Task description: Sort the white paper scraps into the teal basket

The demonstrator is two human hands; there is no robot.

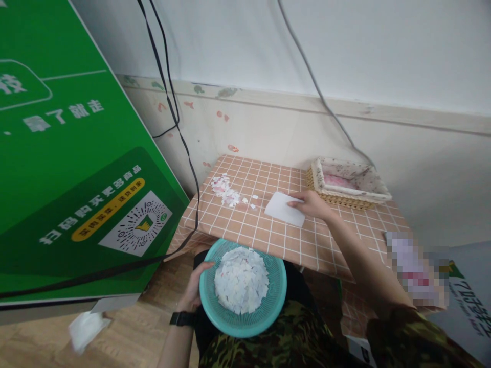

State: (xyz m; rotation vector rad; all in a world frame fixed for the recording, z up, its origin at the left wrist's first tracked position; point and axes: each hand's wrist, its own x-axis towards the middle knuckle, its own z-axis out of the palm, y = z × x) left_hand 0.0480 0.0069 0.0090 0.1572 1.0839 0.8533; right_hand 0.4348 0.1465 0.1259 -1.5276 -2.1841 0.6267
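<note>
My left hand (196,282) grips the left rim of a teal plastic basket (276,301), which sits at my lap below the table edge. A heap of small white paper scraps (241,280) fills its middle. Over the table, my right hand (309,204) pinches a flat white sheet of paper or card (284,208) by its right side. To the left of that sheet, a loose pile of white and pinkish paper scraps (226,191) lies on the checked tablecloth, with a few single bits between the pile and the sheet.
A wicker basket (339,199) with a patterned cloth lining stands at the table's back right. The table (253,232) has a brown checked cover. A green cabinet panel (57,179) rises on the left, with a black cable (192,168) hanging before it. A white bag (86,327) lies on the floor.
</note>
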